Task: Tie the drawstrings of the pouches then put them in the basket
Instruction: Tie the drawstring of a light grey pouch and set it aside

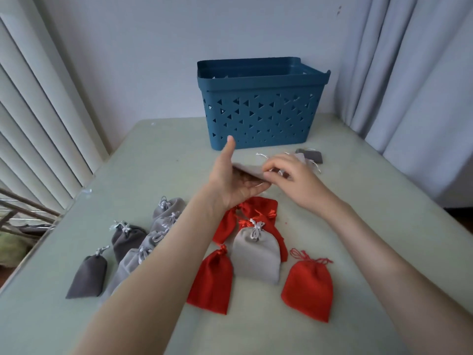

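— On the table's left side, what lies there?
— Two dark grey pouches, cords knotted, then a row of lighter grey pouches partly hidden by the forearm.
— And the left hand?
— Palm up, fingers flat, thumb raised. A pale grey pouch lies across it, lifted off the table.
— Where's the basket?
— That blue basket stands just behind both hands, against the wall.
— The right hand?
— Fingers curled, pinching the pale grey pouch's edge. Nearer us lie red pouches around one tied grey pouch; beyond the hand a flat dark pouch lies near the basket.
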Demonstrator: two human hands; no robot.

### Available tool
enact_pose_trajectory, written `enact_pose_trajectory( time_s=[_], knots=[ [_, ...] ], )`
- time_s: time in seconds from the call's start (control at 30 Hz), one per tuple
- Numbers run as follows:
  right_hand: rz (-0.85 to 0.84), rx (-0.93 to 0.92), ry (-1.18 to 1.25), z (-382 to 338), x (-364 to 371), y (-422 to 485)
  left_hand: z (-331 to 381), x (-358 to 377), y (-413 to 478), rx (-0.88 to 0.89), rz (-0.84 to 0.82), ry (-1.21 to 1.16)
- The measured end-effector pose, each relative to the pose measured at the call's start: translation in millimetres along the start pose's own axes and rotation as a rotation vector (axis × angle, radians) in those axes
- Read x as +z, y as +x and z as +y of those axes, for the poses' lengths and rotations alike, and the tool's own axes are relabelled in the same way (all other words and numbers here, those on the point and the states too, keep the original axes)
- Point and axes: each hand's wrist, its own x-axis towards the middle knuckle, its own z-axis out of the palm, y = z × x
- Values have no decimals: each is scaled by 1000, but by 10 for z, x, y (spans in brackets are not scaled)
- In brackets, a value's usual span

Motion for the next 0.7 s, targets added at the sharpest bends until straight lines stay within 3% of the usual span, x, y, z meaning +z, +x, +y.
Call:
enact_pose_trajectory(
  time_s=[0.07,0.2,0.3,0.4,0.6,0.7],
  knots=[
    [-69,0,66,-164,-48,-202,-32,-88,-167,32,-14,-30],
    [-254,118,350,-437,-82,-554,-253,-324,-451,76,125,177],
    [-147,377,650,-501,24,-647,-461,-453,-664,227,94,265],
    [-126,617,629,-516,205,-603,-608,-538,-774,320,67,402],
    [-23,544,798,-525,539,-554,-674,-626,-789,343,-21,526],
    [66,596,866,-456,595,-573,-651,-665,-796,330,-88,506]
  ],
)
